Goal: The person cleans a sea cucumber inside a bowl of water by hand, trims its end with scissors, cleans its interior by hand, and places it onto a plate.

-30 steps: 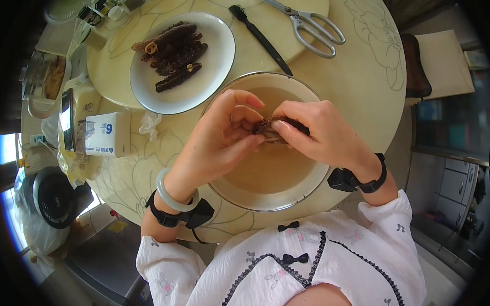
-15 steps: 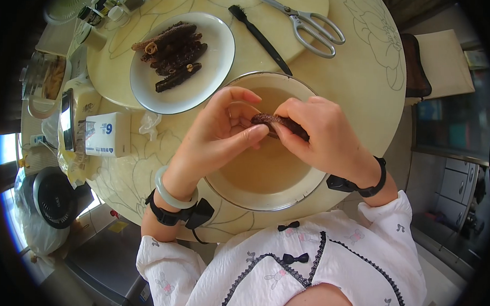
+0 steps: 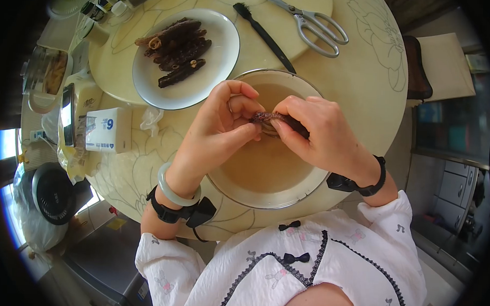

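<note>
A dark brown, bumpy sea cucumber point(image 3: 295, 126) is stretched between my two hands above a white basin point(image 3: 217, 179) of cloudy, brownish water. My right hand point(image 3: 321, 128) pinches it between thumb and fingers. With thumb and fingertips, my left hand point(image 3: 224, 117) grips its left end. A pale inner side shows along a slit in it. Several more sea cucumbers point(image 3: 178, 48) lie piled on a white plate point(image 3: 218, 74) beyond my left hand.
Past the basin lie a black brush point(image 3: 265, 39) and metal scissors point(image 3: 316, 31). To the left are a white tissue pack point(image 3: 108, 131), a crumpled plastic scrap point(image 3: 150, 120) and small jars point(image 3: 92, 31). A chair point(image 3: 442, 65) stands beyond the table's right edge.
My left fingers have closed further onto the sea cucumber's end, and the pale inner side shows more. The view has shifted slightly.
</note>
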`<state>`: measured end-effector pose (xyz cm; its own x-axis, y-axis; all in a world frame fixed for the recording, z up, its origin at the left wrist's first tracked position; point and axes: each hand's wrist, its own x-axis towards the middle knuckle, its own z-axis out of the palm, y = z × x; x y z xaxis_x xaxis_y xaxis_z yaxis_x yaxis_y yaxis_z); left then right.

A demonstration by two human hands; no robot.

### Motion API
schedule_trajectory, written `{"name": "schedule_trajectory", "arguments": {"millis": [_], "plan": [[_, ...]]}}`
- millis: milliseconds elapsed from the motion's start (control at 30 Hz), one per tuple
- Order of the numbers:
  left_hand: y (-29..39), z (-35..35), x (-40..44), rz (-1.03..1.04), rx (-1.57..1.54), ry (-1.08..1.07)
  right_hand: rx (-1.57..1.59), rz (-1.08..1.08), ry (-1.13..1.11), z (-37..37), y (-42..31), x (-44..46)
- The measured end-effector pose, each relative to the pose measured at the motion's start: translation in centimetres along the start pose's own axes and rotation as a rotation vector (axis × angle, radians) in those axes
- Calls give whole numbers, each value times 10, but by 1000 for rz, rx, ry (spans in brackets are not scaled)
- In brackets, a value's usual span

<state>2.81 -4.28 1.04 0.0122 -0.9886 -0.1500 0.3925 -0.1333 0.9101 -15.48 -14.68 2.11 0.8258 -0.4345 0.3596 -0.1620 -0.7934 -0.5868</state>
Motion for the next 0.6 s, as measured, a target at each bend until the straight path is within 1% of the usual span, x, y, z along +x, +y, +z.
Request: {"name": "schedule_trajectory", "arguments": {"millis": [67,133,167,200,233,267,333,367,433,467,533,600], "plan": [[-4,1,0,4,4,-5,4,3,-6,1,2,0],[-11,4,0,198,217,69,6,6,-13,2,3,-1],[-11,5,1,199,217,68,-7,39,-62,1,4,-1],[-11,5,1,312,560,80,-20,72,-110,1,5,-1],[-11,5,1,422,905,90,-20,72,-110,2,7,-2],[-11,5,2,422,905,90,-55,74,-145,3,9,-3],[-12,6,2,487,1074,69,-89,76,-181,3,11,-4],[-15,5,2,486,1072,69,-100,75,-220,2,10,-4],[-20,3,2,457,1235,61,-112,73,-259,4,11,-5],[-20,4,1,457,1235,61,-128,42,-286,7,14,-7],[-17,8,-1,415,1382,-38,-145,11,-313,11,16,-9],[-20,12,-2,390,1416,-56,-250,-11,-413,13,16,-11]]}}
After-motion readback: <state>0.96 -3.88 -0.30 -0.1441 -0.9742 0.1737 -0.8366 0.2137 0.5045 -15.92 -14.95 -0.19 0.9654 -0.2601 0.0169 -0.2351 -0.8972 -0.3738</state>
